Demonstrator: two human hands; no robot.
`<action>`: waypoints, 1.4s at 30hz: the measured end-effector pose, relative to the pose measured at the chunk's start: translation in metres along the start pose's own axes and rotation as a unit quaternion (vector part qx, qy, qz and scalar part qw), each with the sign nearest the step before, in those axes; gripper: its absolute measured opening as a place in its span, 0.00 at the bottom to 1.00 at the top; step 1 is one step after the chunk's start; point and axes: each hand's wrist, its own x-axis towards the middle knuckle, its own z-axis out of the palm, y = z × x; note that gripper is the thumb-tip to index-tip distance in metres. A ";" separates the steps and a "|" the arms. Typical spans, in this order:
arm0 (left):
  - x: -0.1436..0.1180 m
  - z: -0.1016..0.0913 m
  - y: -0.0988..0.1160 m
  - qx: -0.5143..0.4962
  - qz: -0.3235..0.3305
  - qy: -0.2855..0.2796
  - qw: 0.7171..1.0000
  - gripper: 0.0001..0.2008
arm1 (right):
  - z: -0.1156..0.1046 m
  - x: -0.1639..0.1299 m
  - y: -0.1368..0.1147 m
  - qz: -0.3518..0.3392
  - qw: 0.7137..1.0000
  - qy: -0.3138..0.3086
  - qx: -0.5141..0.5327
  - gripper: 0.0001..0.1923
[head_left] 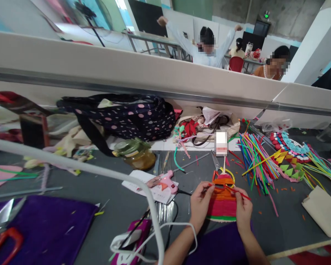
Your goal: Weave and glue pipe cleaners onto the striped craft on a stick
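Both of my hands are raised in front of me at the grey table, fingers closed in a pinch. Between them runs a thin red pipe cleaner (245,196); my left hand (200,203) grips its left part and my right hand (244,209) its right part, with one end sticking out past the fingers. Just beneath lies a striped craft piece (222,209) in orange, red and green, partly covered by the hands. Scissors (215,161) rest right behind it, their handles partly hidden. A purple cloth (217,244) shows below my wrists.
A bundle of coloured pipe cleaners (260,162) lies to the right, near a cream board piece (321,209). Leftward are a pink glue gun (169,182), a glass jar (139,156) and a dotted bag (132,116). A white cable (151,206) crosses the left foreground. People sit beyond the partition.
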 end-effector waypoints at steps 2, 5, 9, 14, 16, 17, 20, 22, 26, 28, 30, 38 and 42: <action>0.003 0.000 -0.004 -0.036 -0.036 0.025 0.998 0.08 | -0.003 -0.002 0.004 0.028 0.999 0.024 0.018 0.15; 0.008 0.000 -0.010 -0.082 -0.070 0.057 0.993 0.12 | -0.008 -0.003 0.010 0.057 0.997 0.035 0.042 0.15; 0.012 -0.002 -0.021 -0.115 -0.079 0.109 0.984 0.15 | -0.010 -0.005 0.015 0.064 0.994 0.057 0.073 0.15; 0.009 -0.010 -0.033 -0.123 -0.088 0.156 0.976 0.17 | -0.011 -0.006 0.019 0.081 0.986 0.078 0.122 0.14; 0.006 -0.012 -0.034 -0.143 -0.112 0.159 0.970 0.18 | -0.011 -0.005 0.019 0.080 0.986 0.081 0.124 0.14; 0.004 -0.013 -0.033 -0.155 -0.129 0.156 0.967 0.19 | -0.012 -0.005 0.019 0.074 0.987 0.083 0.120 0.13; 0.000 -0.016 -0.028 -0.193 -0.172 0.142 0.955 0.20 | -0.014 0.000 0.014 0.042 0.990 0.088 0.103 0.13; -0.004 -0.017 -0.023 -0.213 -0.184 0.134 0.950 0.20 | -0.015 0.004 0.010 0.032 0.991 0.092 0.097 0.13; -0.011 -0.016 -0.017 -0.219 -0.183 0.122 0.951 0.19 | -0.015 0.013 0.005 0.065 0.987 0.095 0.115 0.15; -0.013 -0.015 -0.018 -0.207 -0.183 0.126 0.953 0.19 | -0.016 0.015 0.004 0.085 0.984 0.091 0.129 0.16; -0.013 -0.013 -0.019 -0.208 -0.190 0.132 0.950 0.19 | -0.016 0.016 0.004 0.100 0.981 0.087 0.141 0.15; -0.013 0.000 -0.027 -0.272 -0.180 0.172 0.929 0.20 | -0.018 0.012 0.005 0.122 0.970 0.086 0.193 0.15; -0.016 0.005 -0.028 -0.281 -0.161 0.181 0.929 0.20 | -0.018 0.015 0.002 0.122 0.972 0.071 0.186 0.18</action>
